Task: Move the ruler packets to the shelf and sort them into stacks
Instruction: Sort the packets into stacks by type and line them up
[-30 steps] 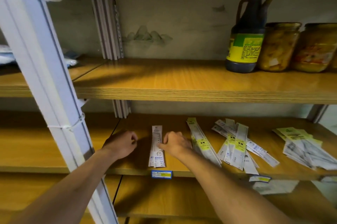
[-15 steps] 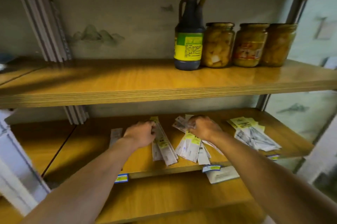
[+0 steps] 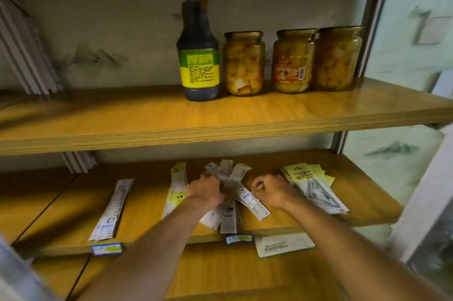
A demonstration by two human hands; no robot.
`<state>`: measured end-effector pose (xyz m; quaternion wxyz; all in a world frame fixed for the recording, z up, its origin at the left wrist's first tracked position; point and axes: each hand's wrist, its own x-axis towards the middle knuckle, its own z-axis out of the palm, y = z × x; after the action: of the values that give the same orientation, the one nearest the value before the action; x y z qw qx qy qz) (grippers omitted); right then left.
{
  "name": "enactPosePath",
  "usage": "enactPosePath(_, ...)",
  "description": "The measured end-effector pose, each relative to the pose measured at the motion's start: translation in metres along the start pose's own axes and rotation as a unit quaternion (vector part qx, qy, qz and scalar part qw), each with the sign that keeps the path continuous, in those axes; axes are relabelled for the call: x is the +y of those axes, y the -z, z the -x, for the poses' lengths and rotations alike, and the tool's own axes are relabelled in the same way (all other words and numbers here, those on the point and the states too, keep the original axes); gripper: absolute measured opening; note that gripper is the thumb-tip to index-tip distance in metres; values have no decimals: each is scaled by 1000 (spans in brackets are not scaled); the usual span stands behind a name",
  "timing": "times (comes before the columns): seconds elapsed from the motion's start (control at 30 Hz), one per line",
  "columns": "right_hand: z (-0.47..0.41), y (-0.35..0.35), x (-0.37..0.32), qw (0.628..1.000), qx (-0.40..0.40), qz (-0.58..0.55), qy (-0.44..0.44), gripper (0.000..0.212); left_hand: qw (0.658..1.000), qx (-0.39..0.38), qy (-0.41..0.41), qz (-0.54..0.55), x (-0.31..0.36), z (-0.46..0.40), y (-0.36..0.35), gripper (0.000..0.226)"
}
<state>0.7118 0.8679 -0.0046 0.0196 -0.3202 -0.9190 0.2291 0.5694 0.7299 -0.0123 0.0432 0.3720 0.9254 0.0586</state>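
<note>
On wooden shelf (image 3: 73, 205), ruler packets (image 3: 228, 185), jars above (image 3: 245, 63)

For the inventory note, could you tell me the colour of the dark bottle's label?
Green above, yellow below, on the bottle's label, head view.

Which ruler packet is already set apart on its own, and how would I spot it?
Start at the wooden shelf below the jars. At its left end, well clear of the left hand, lies one long white packet. Its neighbours overlap in fanned heaps; this one lies alone, touching nothing but the wood.
</note>
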Motion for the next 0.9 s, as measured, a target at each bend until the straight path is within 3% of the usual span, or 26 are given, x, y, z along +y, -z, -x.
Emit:
enactPosePath(0.2,-6,-7,8,1000,-17,-25,6,31,999,10,32,15,7,3,-6,43)
enactPosePath(0.33,-19,-9,-1,999,-24,-32,2,33,996,-37,37,66,12,3,-3,34)
enactPosePath(0.43,-26,-7,-9,1000,-18,-19,2,32,992,-39,44,112,12,-1,-4,29)
enactPosePath(0.5,-31,-9,-10,1000,1,-9,-3,20,985,-46,41,158,10,0,0,30)
enactPosePath(0.63,-38,-8,-9,999,37,2,-22,10,954,-33,63,291,-13,2,20,28)
enactPosePath(0.73,-42,-10,-18,1000,9,7,3,17,934,-11,108,340,-45,5,30,28)
enactPosePath(0.9,-48,-26,-41,999,-4,24,34,33,933,8,168,318,-88,15,28,25)
